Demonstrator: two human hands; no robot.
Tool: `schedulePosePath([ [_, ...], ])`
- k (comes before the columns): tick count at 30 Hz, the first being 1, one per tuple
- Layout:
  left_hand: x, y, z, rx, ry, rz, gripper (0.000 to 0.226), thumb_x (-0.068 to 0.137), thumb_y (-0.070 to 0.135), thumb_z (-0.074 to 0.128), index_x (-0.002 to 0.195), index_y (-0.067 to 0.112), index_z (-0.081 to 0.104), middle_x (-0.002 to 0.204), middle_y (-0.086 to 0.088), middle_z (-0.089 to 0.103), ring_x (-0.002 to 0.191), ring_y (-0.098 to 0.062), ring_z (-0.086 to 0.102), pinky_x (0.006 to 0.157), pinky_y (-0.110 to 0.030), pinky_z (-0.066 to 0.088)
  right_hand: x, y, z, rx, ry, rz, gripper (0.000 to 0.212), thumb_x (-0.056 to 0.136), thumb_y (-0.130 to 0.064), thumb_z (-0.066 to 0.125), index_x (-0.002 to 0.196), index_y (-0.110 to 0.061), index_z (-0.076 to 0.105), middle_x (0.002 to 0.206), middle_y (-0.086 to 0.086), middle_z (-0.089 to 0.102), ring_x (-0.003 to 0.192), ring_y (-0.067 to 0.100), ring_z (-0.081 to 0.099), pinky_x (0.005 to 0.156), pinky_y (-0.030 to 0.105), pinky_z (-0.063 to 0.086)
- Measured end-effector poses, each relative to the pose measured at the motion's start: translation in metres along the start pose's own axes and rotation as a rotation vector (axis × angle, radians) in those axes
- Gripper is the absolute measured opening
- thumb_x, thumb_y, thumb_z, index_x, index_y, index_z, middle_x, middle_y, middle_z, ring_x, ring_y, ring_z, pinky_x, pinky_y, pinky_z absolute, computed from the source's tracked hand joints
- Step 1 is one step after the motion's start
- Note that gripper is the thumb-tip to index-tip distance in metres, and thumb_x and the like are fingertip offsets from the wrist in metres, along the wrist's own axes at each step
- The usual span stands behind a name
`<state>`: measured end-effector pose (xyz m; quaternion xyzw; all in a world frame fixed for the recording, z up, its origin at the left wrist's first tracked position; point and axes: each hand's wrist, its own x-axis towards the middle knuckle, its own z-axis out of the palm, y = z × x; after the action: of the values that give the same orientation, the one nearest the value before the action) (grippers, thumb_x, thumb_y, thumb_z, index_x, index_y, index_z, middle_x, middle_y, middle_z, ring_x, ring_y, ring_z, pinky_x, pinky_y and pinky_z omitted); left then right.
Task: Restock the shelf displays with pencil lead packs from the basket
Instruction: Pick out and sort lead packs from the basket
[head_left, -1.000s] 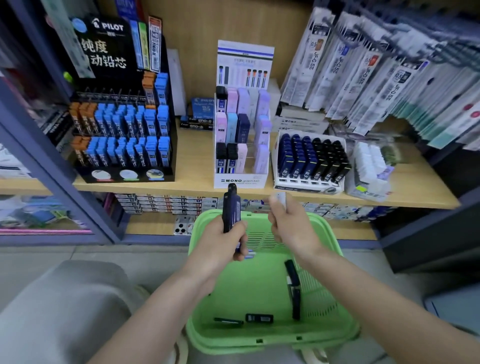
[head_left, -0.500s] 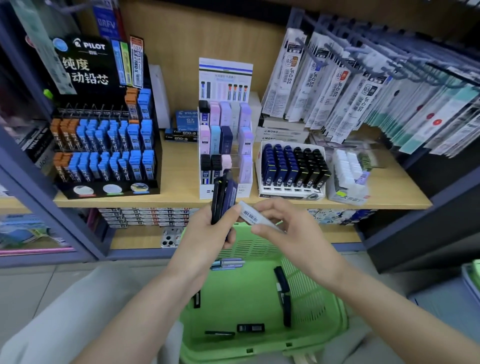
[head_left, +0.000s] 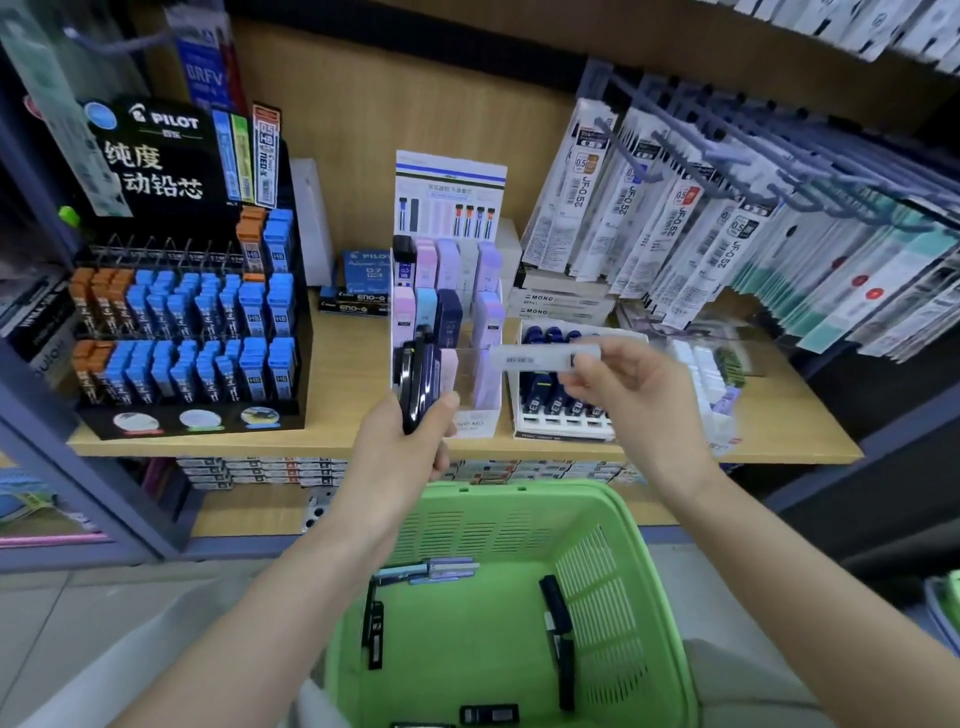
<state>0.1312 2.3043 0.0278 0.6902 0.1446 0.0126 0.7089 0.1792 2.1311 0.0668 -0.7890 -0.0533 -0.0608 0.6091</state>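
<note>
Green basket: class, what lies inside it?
Several dark lead packs lie scattered inside the green basket, pastel packs at the back. The left forearm covers its rear left corner.

— What is the person wearing?
— Little shows. The left forearm (head_left: 291, 597) and the right forearm (head_left: 779, 561) are bare all the way to the bottom of the view. The left hand (head_left: 410, 447) and right hand (head_left: 639, 400) are bare too.
— And lower down?
— At the bottom left there is pale grey cloth (head_left: 104, 670), perhaps a trouser leg; I cannot tell.
</note>
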Motion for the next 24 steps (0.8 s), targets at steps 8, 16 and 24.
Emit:
schedulePosePath([
  [8, 0.039, 0.009, -0.013, 0.013, 0.034, 0.077, 0.023, 0.092, 0.033, 0.052, 0.083, 0.012, 0.048, 0.057, 0.004, 0.045, 0.043, -0.004, 0.040, 0.048, -0.014, 0.036, 0.092, -0.007, 0.036, -0.444, 0.081, -0.299, 0.012, 0.091, -0.013, 0.060, 0.102, -0.013, 0.056, 0.084, -0.010, 0.056, 0.077, 0.005, 0.057, 0.075, 0.015, 0.049],
  [16, 0.060, 0.013, -0.021, -0.048, 0.083, 0.070, 0.016, 0.096, 0.028, 0.051, 0.083, 0.019, 0.050, 0.064, 0.006, 0.051, 0.041, 0.000, 0.040, 0.044, -0.011, 0.037, 0.139, -0.001, 0.059, -0.705, -0.083, -0.423, 0.016, 0.091, -0.010, 0.059, 0.107, -0.007, 0.063, 0.091, -0.003, 0.057, 0.082, 0.007, 0.050, 0.073, 0.011, 0.038],
  [24, 0.068, 0.014, -0.022, -0.058, 0.054, 0.035, 0.015, 0.095, 0.032, 0.051, 0.087, 0.019, 0.051, 0.068, 0.007, 0.052, 0.045, -0.004, 0.041, 0.047, -0.013, 0.038, 0.165, -0.002, 0.072, -0.820, -0.229, -0.441, 0.020, 0.091, -0.005, 0.057, 0.109, -0.004, 0.065, 0.094, -0.001, 0.054, 0.070, -0.006, 0.050, 0.069, -0.002, 0.034],
])
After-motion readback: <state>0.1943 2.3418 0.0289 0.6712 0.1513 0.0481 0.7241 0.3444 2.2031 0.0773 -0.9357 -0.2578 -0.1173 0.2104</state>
